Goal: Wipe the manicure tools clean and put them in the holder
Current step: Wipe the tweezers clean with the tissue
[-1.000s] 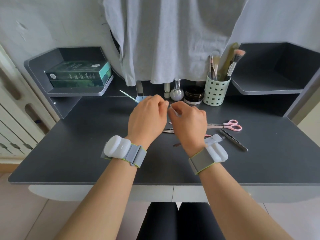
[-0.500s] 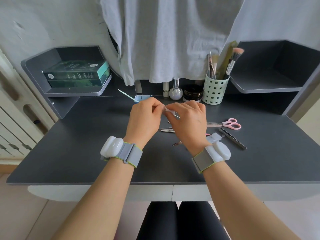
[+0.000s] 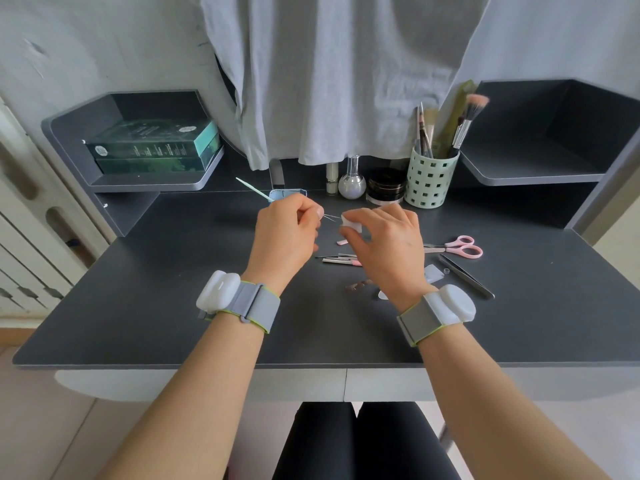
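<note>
Over the last second our 2 hands have drawn apart: they were bunched together over the tool, and now a gap shows between them, with the thin metal tool (image 3: 330,217) bared across it. We read that as 1 wiping stroke run off the tip, so this tool is probably near clean and close to going into the holder. Our left hand (image 3: 284,233) pinches the tool's handle end between thumb and fingertips; our right hand (image 3: 384,237) pinches a small white wipe pad (image 3: 350,223), its other fingers loosely spread. The tool hangs above the dark surface (image 3: 166,292), between the hands, its long axis running roughly left to right and nearly level, its fine tip pointing right toward the pad; we cannot tell whether the tip touches it. Its exact type is too thin to make out. Other tools lie on the surface unwiped: pink scissors (image 3: 459,246), tweezers (image 3: 465,276) and a few slim pieces (image 3: 341,260) under the right hand. The green perforated holder (image 3: 429,183) stands at the back right, well apart.
</note>
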### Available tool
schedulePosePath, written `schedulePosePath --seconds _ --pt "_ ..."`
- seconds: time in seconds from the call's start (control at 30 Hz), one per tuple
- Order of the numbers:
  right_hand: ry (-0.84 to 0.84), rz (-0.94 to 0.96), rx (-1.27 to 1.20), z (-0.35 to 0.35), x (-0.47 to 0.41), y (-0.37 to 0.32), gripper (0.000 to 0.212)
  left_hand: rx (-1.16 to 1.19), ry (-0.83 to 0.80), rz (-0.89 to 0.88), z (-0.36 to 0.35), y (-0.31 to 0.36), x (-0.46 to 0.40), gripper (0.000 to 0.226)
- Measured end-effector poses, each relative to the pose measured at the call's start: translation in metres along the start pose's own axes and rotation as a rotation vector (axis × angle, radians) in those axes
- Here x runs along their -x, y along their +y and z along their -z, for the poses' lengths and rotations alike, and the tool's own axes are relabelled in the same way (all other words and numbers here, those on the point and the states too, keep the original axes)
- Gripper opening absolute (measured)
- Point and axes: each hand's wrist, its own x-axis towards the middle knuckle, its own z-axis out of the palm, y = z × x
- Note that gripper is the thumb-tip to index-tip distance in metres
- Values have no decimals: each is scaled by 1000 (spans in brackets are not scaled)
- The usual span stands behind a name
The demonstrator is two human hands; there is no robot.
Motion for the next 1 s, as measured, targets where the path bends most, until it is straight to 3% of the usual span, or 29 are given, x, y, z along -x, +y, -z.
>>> schedulePosePath --seconds 0.3,0.67,1.0 --pt "-58 -162 -198 10 -3 7 19 7 -1 -2 1 -2 -1 17" --pt "-169 -2 -200 11 -5 -1 31 -17 7 -28 2 -2 -2 17" --pt "-111 16 -203 14 -9 -4 23 -38 16 -28 4 -2 -3 17"
